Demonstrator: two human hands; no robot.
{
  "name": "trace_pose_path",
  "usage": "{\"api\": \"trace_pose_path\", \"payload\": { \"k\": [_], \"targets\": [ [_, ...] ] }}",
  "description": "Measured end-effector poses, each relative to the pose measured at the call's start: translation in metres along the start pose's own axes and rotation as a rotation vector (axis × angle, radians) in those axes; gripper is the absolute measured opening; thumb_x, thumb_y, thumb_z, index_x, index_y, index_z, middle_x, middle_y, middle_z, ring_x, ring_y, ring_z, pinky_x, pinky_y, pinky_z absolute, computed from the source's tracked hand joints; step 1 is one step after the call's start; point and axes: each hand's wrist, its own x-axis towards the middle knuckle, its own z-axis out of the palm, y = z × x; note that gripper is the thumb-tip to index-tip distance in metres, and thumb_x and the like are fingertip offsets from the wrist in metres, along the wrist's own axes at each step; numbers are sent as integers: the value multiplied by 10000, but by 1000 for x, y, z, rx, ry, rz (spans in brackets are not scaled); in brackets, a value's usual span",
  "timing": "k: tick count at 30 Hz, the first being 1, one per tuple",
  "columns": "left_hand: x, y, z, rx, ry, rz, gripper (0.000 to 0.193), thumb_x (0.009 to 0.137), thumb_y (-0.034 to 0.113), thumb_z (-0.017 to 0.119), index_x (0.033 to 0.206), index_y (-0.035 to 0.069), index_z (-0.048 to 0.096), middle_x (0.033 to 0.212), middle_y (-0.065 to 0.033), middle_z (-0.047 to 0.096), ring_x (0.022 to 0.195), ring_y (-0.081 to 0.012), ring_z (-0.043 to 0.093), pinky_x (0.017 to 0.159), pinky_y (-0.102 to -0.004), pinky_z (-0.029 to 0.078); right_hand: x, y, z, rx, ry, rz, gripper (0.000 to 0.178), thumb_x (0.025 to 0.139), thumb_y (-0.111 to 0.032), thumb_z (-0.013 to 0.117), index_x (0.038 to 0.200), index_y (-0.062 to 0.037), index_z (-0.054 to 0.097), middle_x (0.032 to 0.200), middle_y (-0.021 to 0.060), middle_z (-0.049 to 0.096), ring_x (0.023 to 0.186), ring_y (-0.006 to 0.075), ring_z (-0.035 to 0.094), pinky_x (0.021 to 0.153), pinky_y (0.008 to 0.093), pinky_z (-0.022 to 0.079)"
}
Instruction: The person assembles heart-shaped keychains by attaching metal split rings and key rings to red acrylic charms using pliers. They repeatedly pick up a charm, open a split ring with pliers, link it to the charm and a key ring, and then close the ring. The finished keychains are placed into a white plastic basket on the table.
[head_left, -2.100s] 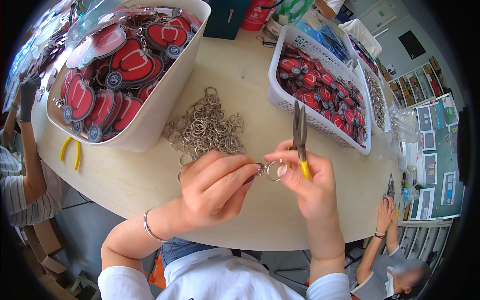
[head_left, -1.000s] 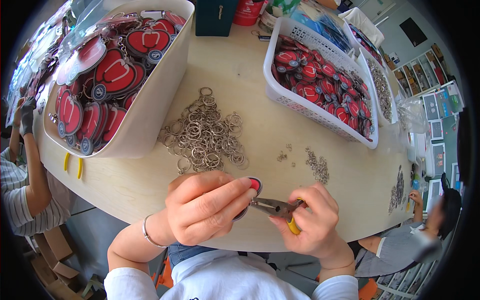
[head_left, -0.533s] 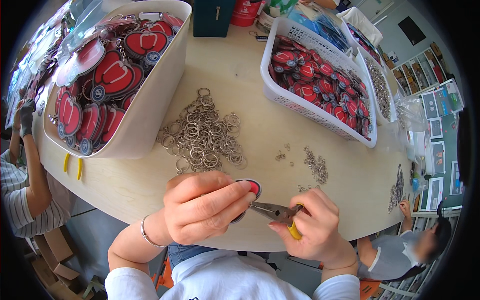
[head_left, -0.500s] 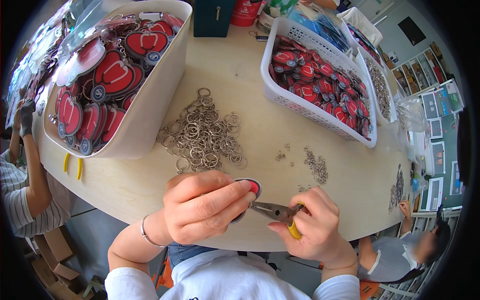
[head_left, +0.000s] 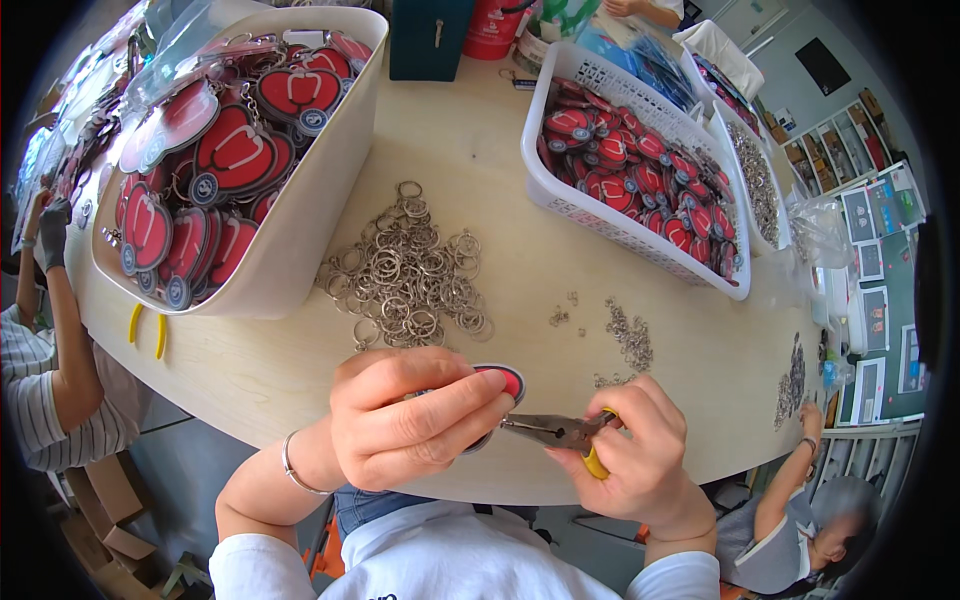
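Note:
My left hand (head_left: 415,420) is closed round a red heart-shaped charm (head_left: 512,382) with a pale and dark border, its fingers covering most of it. In my right hand (head_left: 638,450) are pliers (head_left: 562,431) with yellow grips, their jaws pointing left. The tips of the jaws meet the charm's edge beside my left fingertips. Whether they grip a small ring there is too small to make out. Beyond my left hand lies a heap of silver key rings (head_left: 400,272). Small metal rings (head_left: 630,338) are scattered past my right hand.
A tall white bin (head_left: 335,190) full of red heart keychains stands at left. Yellow handles (head_left: 147,331) show below it. At right is a white perforated basket (head_left: 640,232) of heart charms. Co-workers sit at left (head_left: 60,390) and right (head_left: 790,530) of the table.
The pliers and my right hand have shifted very slightly, while my left hand keeps the charm in nearly the same place. The co-worker at right has leaned and raised an arm toward the table.

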Motion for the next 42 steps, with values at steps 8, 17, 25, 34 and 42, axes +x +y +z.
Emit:
{"api": "trace_pose_path", "payload": {
  "k": [8,17,25,34,42],
  "targets": [
    [1,1,-3,-39,-34,-21,261,562,40,679,818,23,725,952,-56,678,722,-182,606,548,-247,524,-4,0,0,-55,-33,-56,232,561,-85,776,618,-35,557,765,103,507,568,220,463,453,311,370],
    [21,-3,-14,145,-115,-17,269,571,1,678,838,8,712,930,-85,682,720,-195,610,534,-262,507,-1,14,3,65,63,-14,272,662,-146,801,646,6,576,838,114,538,669,256,515,540,334,435],
    [112,-60,-85,991,-182,-320,180,883,91,587,1017,11,678,1028,-150,666,924,-332,623,782,-380,508,-36,38,14,204,297,251,249,737,-180,779,758,37,660,914,120,566,761,252,523,641,323,455],
    [105,-58,-47,1058,-276,-237,328,877,174,615,1133,-30,606,1152,-166,617,1104,-337,561,954,-403,449,-55,66,19,557,555,569,118,833,-81,684,827,36,673,944,97,561,793,179,549,669,283,448],
    [118,-122,139,558,-750,-255,312,826,31,577,1135,-11,581,1112,-154,631,1079,-303,588,911,-385,467,-59,81,29,726,653,536,105,864,-68,655,839,34,666,931,74,585,817,143,554,701,264,440]
  ]
}}
